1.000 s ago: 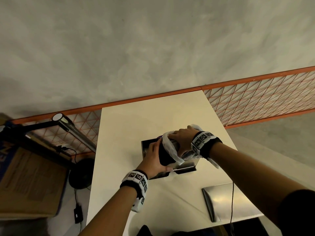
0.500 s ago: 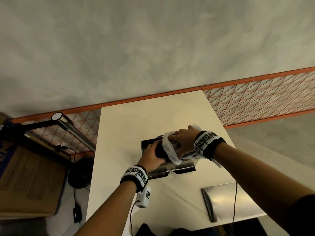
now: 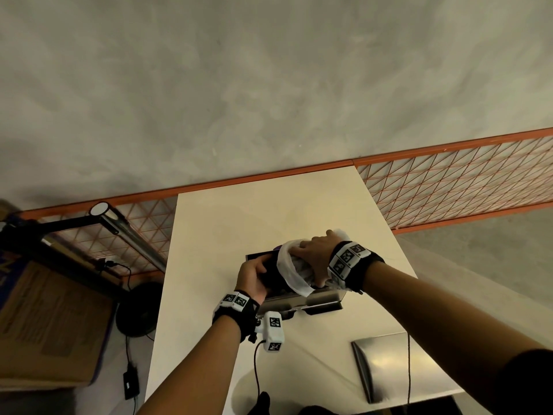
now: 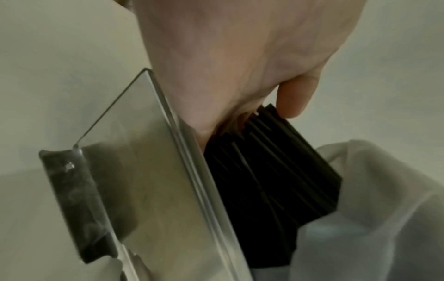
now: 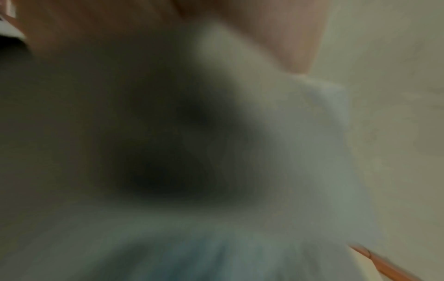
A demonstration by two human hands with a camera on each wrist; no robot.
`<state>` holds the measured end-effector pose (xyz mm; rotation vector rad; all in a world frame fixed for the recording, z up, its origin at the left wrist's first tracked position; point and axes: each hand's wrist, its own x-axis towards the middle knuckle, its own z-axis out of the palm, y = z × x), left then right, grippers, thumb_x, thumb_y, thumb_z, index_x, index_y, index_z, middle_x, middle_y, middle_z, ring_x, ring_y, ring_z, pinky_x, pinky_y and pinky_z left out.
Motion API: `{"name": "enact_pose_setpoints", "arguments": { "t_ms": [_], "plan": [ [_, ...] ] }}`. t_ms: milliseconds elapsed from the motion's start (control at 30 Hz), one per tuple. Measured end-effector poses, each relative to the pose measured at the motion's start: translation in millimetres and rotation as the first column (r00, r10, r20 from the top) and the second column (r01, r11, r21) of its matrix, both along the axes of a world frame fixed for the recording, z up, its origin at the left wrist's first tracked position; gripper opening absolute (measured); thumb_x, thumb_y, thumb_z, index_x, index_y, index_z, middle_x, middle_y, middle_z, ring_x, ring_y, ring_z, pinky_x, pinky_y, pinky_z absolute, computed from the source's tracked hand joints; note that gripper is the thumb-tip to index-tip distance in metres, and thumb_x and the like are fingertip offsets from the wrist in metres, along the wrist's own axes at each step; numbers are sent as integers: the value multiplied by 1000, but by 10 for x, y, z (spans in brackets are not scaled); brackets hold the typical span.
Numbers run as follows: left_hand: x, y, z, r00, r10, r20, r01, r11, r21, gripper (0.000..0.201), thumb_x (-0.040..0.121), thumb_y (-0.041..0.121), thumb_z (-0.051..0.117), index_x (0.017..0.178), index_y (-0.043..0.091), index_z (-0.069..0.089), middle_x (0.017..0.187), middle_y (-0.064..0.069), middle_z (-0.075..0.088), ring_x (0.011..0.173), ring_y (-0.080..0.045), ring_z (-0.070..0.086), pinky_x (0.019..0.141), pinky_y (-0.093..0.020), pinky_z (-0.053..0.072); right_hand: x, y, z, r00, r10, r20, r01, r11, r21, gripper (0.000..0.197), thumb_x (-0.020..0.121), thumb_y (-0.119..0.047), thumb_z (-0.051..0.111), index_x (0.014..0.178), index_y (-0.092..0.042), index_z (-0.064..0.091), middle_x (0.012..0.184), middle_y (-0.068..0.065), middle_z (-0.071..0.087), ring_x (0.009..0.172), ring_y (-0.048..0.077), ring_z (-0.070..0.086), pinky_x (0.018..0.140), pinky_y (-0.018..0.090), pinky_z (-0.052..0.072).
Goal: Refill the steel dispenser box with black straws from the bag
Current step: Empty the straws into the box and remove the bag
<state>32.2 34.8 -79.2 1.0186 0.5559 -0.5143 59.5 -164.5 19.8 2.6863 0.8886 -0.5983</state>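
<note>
The steel dispenser box (image 3: 302,298) stands on the cream worktop (image 3: 239,223), roughly midway between the left and right edges and nearer the front edge than the far one. The left hand (image 3: 254,278) curls around the exposed end of the black straws (image 3: 270,272), thumb on top; in the left wrist view the thumb (image 4: 295,98) presses on the bundle (image 4: 271,180) just beside the box's steel wall (image 4: 153,190). The right hand (image 3: 317,253) grips the translucent white bag (image 3: 288,272) from above, fingers curled over the plastic, holding it over the open top of the box. The straws project from the bag's mouth towards the left hand. The right wrist view is blurred; only pale plastic (image 5: 288,152) is recognisable. A flat steel lid (image 3: 386,363) lies at the front right corner of the worktop, well apart from the box.
</note>
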Motion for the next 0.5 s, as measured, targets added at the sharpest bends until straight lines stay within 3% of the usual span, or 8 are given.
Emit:
{"name": "enact_pose_setpoints", "arguments": {
  "t_ms": [100,167,233,300,367,400,467,500],
  "plan": [
    [-2,-94,86,1000,13,-8,-13,999,36,49,88,24,55,130,4,69,130,-23,68,122,-44,63,112,-57,44,-43,63,-37,999,17,52,-15,999,-30,95,55,-54,77,138,-38,35,122,-5,59,101,27,61,84,47,37],
    [31,-162,50,1000,3,-29,2,983,183,40,98,37,55,118,10,76,117,-18,75,113,-39,68,107,-53,51,-85,104,-62,996,26,88,-22,999,-41,92,59,-51,80,138,-35,36,126,0,58,107,29,59,85,49,36],
    [111,-159,-145,1000,-14,-20,20,944,329,34,96,41,59,105,16,81,110,-14,78,105,-35,71,103,-54,54,-117,119,-51,991,10,132,-12,1000,16,80,68,-49,77,136,-34,38,126,2,57,109,28,57,87,49,35],
    [207,-115,-428,998,-58,-29,65,921,384,32,93,42,60,99,20,83,107,-12,78,102,-35,73,101,-57,54,-138,75,-4,980,-48,194,21,991,135,64,77,-49,68,134,-34,40,124,1,57,110,26,56,88,47,36],
    [248,-98,-565,997,-75,-21,78,914,399,32,95,40,58,97,20,83,103,-10,79,102,-34,73,101,-58,54,-149,-28,73,962,-108,252,44,968,246,61,82,-52,63,136,-33,41,130,1,54,118,25,54,98,49,37],
    [217,-113,-444,995,-92,-24,94,912,399,32,96,38,57,97,18,83,102,-10,79,102,-34,73,101,-57,54,-159,-108,93,950,-160,269,72,948,311,62,84,-54,61,138,-32,41,137,2,50,126,24,50,107,51,34],
    [212,-128,-355,996,-78,-46,90,914,396,30,96,33,60,92,14,83,98,-12,79,99,-34,73,99,-54,56,-204,-319,99,897,-346,274,179,853,491,63,88,-57,56,143,-32,38,148,2,42,135,22,42,117,52,24],
    [212,-139,-318,995,-68,-71,91,912,401,28,95,30,62,88,11,82,93,-12,79,95,-34,73,96,-52,57,-248,-441,68,852,-462,246,244,766,595,64,89,-59,54,145,-32,35,149,2,40,135,22,42,117,53,25]
  ]
}}
